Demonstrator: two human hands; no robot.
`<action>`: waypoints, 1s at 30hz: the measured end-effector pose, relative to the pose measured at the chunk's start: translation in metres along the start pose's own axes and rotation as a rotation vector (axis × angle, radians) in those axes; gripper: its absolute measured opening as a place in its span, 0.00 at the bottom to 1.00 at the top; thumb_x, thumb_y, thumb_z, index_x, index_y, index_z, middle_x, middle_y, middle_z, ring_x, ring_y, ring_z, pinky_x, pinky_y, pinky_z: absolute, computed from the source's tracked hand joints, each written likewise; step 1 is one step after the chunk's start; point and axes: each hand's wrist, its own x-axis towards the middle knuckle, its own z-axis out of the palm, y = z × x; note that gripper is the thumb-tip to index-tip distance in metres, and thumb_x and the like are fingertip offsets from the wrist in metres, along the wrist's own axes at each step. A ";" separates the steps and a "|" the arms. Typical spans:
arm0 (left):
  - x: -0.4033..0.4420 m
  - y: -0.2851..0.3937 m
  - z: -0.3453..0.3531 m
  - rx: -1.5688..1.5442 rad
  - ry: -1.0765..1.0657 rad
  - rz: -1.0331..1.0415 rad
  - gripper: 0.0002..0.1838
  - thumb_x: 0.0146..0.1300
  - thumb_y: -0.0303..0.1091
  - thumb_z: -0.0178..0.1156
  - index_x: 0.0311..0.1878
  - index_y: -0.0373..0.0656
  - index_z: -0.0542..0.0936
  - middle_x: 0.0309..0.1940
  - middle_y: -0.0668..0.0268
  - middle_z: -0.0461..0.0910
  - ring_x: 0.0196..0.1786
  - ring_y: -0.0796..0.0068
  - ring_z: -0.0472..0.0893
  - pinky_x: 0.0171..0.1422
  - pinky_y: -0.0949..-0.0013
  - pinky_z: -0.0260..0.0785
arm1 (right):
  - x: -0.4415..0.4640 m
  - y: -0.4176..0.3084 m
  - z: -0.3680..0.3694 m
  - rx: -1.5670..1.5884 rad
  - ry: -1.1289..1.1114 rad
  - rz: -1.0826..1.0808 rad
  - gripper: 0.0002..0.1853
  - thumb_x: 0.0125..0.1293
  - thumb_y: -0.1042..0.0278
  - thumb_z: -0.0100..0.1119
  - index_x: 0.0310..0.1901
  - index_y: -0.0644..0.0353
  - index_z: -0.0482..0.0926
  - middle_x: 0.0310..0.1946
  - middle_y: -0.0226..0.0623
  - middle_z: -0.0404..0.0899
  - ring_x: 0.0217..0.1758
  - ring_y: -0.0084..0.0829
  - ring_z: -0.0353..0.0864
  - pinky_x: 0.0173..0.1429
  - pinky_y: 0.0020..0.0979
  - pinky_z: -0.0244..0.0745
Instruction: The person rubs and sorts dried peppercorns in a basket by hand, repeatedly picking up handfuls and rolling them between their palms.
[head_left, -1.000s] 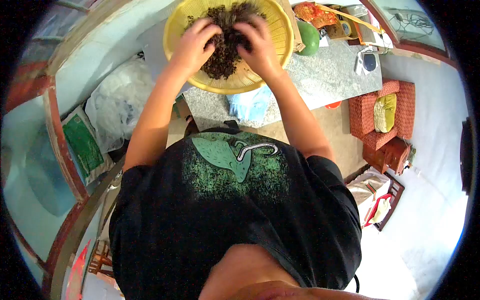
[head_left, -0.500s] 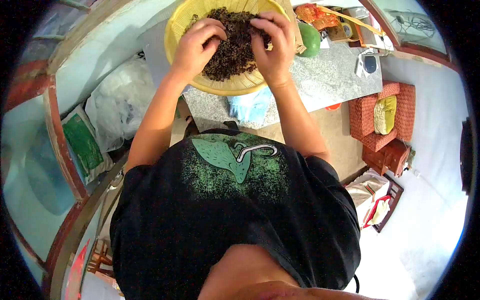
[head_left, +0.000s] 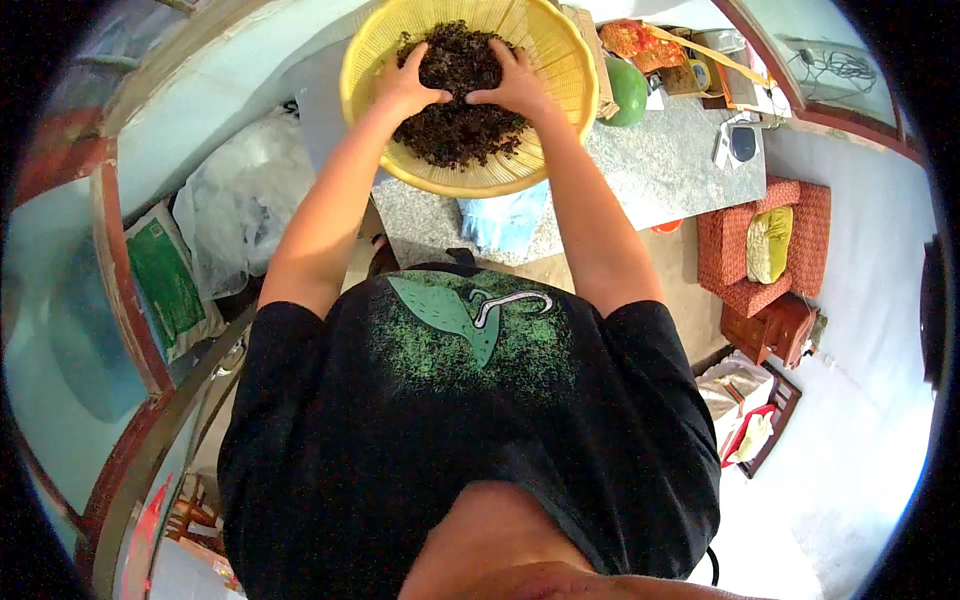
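A yellow woven plastic basket (head_left: pixel 570 95) holds a heap of dark, crumbly dried plant bits (head_left: pixel 460 135), their exact kind unclear. On the heap's left side lies my left hand (head_left: pixel 408 88), thumb pointing inward and fingers spread, fingertips touching the dark bits. My right hand (head_left: pixel 515 85) mirrors it on the right side, thumb and fingers apart. Between the two thumbs is a small gap over the heap. Some fingertips are sunk in the bits and partly hidden.
The basket is over a grey speckled table (head_left: pixel 660 160) with a light-blue cloth or bag (head_left: pixel 505 218) near its front edge. A green melon (head_left: pixel 625 92) and a red-orange bag (head_left: pixel 640 45) sit at right. Beyond stands a red armchair (head_left: pixel 725 245); clear plastic sheeting (head_left: pixel 250 200) is at left.
Both hands have moved closer together over the heap, and their curled fingers have spread out. The basket appears slightly farther right in view, and the heap's outline has changed.
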 end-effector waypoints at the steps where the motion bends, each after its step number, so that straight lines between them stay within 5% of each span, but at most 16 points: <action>1: 0.001 0.008 -0.005 0.000 -0.047 -0.005 0.48 0.47 0.57 0.72 0.73 0.66 0.61 0.66 0.50 0.66 0.64 0.47 0.71 0.71 0.51 0.61 | -0.001 -0.008 0.011 -0.027 0.001 -0.037 0.43 0.45 0.53 0.77 0.65 0.46 0.69 0.67 0.57 0.60 0.67 0.57 0.66 0.68 0.46 0.68; 2: 0.002 0.016 -0.011 -0.049 -0.129 -0.064 0.36 0.50 0.50 0.71 0.65 0.63 0.71 0.60 0.56 0.73 0.60 0.52 0.75 0.66 0.53 0.66 | -0.001 -0.012 0.016 -0.055 0.003 -0.075 0.39 0.45 0.56 0.76 0.62 0.44 0.73 0.64 0.55 0.64 0.65 0.56 0.68 0.66 0.45 0.70; 3: 0.004 0.017 -0.012 -0.050 -0.124 -0.061 0.36 0.50 0.50 0.71 0.65 0.63 0.71 0.60 0.56 0.73 0.60 0.52 0.75 0.66 0.53 0.66 | 0.001 -0.011 0.016 -0.057 0.007 -0.078 0.39 0.45 0.56 0.76 0.62 0.44 0.73 0.64 0.55 0.64 0.65 0.56 0.68 0.66 0.45 0.70; 6: -0.002 0.028 -0.026 -0.320 0.159 0.222 0.16 0.51 0.28 0.68 0.45 0.50 0.79 0.48 0.62 0.77 0.52 0.54 0.77 0.56 0.57 0.70 | -0.004 -0.021 0.003 0.133 0.229 -0.305 0.18 0.44 0.72 0.70 0.41 0.51 0.83 0.51 0.43 0.75 0.54 0.50 0.75 0.59 0.45 0.74; 12: -0.043 0.093 -0.129 -0.407 0.508 0.561 0.22 0.42 0.20 0.66 0.45 0.48 0.79 0.46 0.65 0.77 0.51 0.54 0.76 0.56 0.57 0.70 | -0.034 -0.083 -0.087 0.220 0.365 -0.535 0.17 0.51 0.78 0.67 0.45 0.58 0.80 0.52 0.43 0.73 0.57 0.45 0.74 0.59 0.40 0.71; 13: -0.050 0.099 -0.146 -0.409 0.504 0.559 0.22 0.42 0.20 0.66 0.45 0.48 0.79 0.46 0.65 0.77 0.51 0.54 0.76 0.56 0.57 0.70 | -0.042 -0.094 -0.101 0.216 0.363 -0.553 0.16 0.55 0.80 0.65 0.46 0.62 0.78 0.53 0.48 0.71 0.60 0.47 0.72 0.60 0.40 0.68; 15: -0.059 0.106 -0.167 -0.309 0.535 0.689 0.13 0.60 0.24 0.62 0.48 0.38 0.76 0.46 0.59 0.75 0.49 0.60 0.76 0.53 0.62 0.69 | -0.062 -0.114 -0.128 0.182 0.439 -0.595 0.14 0.55 0.80 0.65 0.44 0.62 0.79 0.53 0.48 0.72 0.58 0.46 0.73 0.59 0.39 0.69; 16: -0.059 0.104 -0.161 -0.394 0.710 0.811 0.22 0.42 0.18 0.65 0.44 0.48 0.79 0.46 0.66 0.77 0.51 0.56 0.76 0.57 0.58 0.70 | -0.066 -0.118 -0.134 0.147 0.517 -0.643 0.11 0.56 0.80 0.65 0.42 0.63 0.79 0.52 0.48 0.73 0.57 0.45 0.74 0.58 0.39 0.71; 17: -0.054 0.096 -0.147 -0.395 0.710 0.813 0.22 0.42 0.18 0.65 0.44 0.48 0.79 0.46 0.66 0.77 0.51 0.56 0.76 0.57 0.58 0.70 | -0.063 -0.096 -0.112 0.146 0.671 -0.738 0.18 0.48 0.77 0.68 0.43 0.55 0.81 0.53 0.37 0.75 0.54 0.42 0.76 0.58 0.38 0.74; 20: -0.040 0.044 -0.070 -0.236 0.188 0.658 0.16 0.48 0.19 0.66 0.42 0.44 0.79 0.45 0.65 0.78 0.54 0.59 0.77 0.58 0.59 0.70 | -0.039 -0.026 -0.034 0.084 0.355 -0.574 0.13 0.49 0.78 0.64 0.38 0.53 0.83 0.48 0.36 0.80 0.51 0.42 0.79 0.54 0.40 0.76; 23: -0.043 0.033 -0.058 -0.260 0.086 0.433 0.15 0.50 0.21 0.67 0.42 0.45 0.79 0.45 0.64 0.79 0.53 0.60 0.78 0.58 0.60 0.70 | -0.043 -0.010 -0.025 0.126 0.331 -0.461 0.09 0.52 0.77 0.64 0.37 0.56 0.83 0.45 0.38 0.80 0.49 0.42 0.81 0.52 0.37 0.77; 29: -0.046 0.064 -0.113 -0.461 0.341 0.507 0.14 0.57 0.28 0.67 0.47 0.43 0.81 0.47 0.64 0.81 0.53 0.64 0.80 0.59 0.65 0.70 | -0.058 -0.089 -0.101 0.203 0.595 -0.578 0.11 0.57 0.76 0.64 0.43 0.58 0.82 0.48 0.39 0.79 0.52 0.39 0.80 0.56 0.33 0.75; 30: -0.050 0.066 -0.115 -0.518 0.383 0.514 0.15 0.58 0.30 0.67 0.49 0.43 0.81 0.47 0.65 0.82 0.53 0.67 0.80 0.59 0.67 0.70 | -0.070 -0.109 -0.118 0.407 0.517 -0.468 0.10 0.58 0.81 0.63 0.42 0.62 0.80 0.51 0.48 0.75 0.54 0.43 0.77 0.57 0.38 0.73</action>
